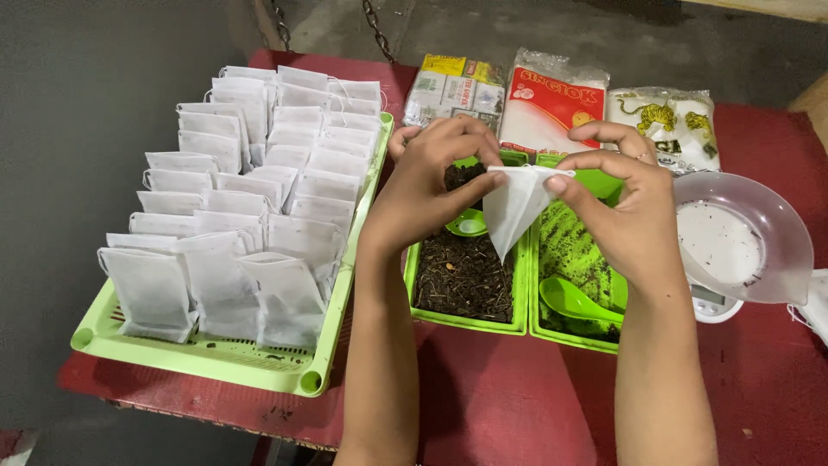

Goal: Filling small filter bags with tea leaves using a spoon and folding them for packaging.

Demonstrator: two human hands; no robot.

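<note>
- Both hands, left hand (427, 185) and right hand (625, 211), pinch an empty white filter bag (515, 207) open at its mouth.
- Filling seems next: green scoop (573, 300) lies at five o'clock in the tea tray (470, 321).

Left hand (431, 185) covers the far end of the dark-leaf tray (466, 285). White filter bag (515, 205) hides part of the second green tray (573, 332). Right frame edge cuts a white item (815, 304). Clear bowl (743, 237) covers most of the scale (714, 304); its display is too small to tell.
</note>
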